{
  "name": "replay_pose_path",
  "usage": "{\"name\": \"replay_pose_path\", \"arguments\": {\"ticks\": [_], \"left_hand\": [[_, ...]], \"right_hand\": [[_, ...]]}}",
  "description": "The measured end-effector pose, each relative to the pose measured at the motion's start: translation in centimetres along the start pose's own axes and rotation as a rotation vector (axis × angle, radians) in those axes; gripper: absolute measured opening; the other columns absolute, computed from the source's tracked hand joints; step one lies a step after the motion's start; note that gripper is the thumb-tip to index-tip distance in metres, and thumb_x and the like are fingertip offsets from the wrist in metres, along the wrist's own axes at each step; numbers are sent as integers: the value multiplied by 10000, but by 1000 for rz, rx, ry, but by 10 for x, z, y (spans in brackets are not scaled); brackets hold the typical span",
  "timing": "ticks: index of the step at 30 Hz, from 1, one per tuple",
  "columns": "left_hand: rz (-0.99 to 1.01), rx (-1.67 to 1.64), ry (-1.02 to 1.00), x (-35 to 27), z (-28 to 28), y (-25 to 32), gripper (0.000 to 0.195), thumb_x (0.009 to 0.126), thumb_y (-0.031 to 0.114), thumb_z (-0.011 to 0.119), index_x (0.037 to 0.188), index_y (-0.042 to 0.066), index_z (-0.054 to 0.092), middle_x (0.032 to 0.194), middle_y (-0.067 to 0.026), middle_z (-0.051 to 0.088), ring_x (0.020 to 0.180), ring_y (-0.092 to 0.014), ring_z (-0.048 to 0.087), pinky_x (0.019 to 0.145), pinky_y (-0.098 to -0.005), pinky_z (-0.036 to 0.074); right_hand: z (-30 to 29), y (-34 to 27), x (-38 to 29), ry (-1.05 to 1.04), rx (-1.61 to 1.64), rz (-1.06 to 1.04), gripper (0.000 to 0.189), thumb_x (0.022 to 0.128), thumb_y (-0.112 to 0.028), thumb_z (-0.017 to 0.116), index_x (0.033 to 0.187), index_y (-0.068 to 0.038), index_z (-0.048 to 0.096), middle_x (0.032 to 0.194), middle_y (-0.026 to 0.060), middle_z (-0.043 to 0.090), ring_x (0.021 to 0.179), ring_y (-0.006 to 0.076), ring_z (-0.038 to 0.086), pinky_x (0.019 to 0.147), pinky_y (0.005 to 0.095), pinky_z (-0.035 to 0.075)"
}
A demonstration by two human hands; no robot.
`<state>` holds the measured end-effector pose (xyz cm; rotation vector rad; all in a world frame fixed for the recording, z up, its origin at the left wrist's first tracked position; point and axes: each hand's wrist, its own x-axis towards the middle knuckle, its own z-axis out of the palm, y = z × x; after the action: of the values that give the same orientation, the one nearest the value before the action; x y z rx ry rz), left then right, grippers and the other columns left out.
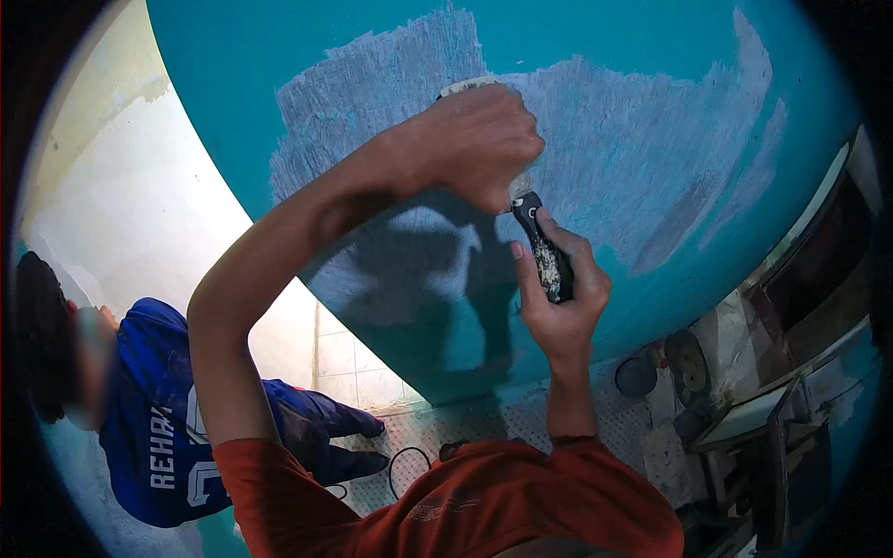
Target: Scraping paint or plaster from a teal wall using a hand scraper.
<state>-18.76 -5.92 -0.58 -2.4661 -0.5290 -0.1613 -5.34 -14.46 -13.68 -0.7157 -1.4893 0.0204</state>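
Note:
My left hand is clenched in front of the wall, its back towards me. Past its knuckles shows the pale, putty-crusted edge of a tool, which the hand mostly hides. A putty knife with a black, putty-spattered handle is held in my right hand, lower and to the right. Its metal blade points up and passes out of sight by my left fist. Behind both hands, the teal painted wall carries a broad, streaky grey-white patch of filler. Shadows of my head and arms fall across it.
Close on my left stands another person in a blue jersey bearing writing. Beyond the wall's edge is a whitish wall with tiles lower down. A black cable loops on the patterned floor. Dark framed furniture stands at the right.

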Motion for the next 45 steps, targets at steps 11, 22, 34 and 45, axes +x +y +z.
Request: {"name": "replay_pose_path", "arguments": {"ticks": [11,22,34,45], "left_hand": [[-51,-70,38,6,-11,8,388,451,286,724,641,-36,619,670,-167,584,672,-319,572,669,-399,473],[66,-155,196,10,-15,5,308,405,203,686,570,-45,607,526,-158,537,520,-306,547,543,-388,457],[-25,-54,76,16,-41,-7,319,380,214,690,566,-26,592,557,-145,541,594,-287,553,633,-386,459],[2,41,144,23,-44,-6,345,374,239,675,577,-29,596,626,-162,579,655,-307,574,632,-403,467]], "right_hand": [[-8,-3,3,89,32,81,215,756,11,712,946,73,631,839,180,680,710,163,673,601,264,513],[-11,-9,9,109,39,106,161,755,14,710,877,68,620,831,201,679,733,175,678,641,262,517],[-6,-13,33,153,47,4,178,765,9,707,912,67,625,774,173,674,665,119,641,586,242,498],[-19,-14,34,85,87,60,256,766,-1,712,1000,49,621,865,149,678,733,110,634,636,249,504]]}}
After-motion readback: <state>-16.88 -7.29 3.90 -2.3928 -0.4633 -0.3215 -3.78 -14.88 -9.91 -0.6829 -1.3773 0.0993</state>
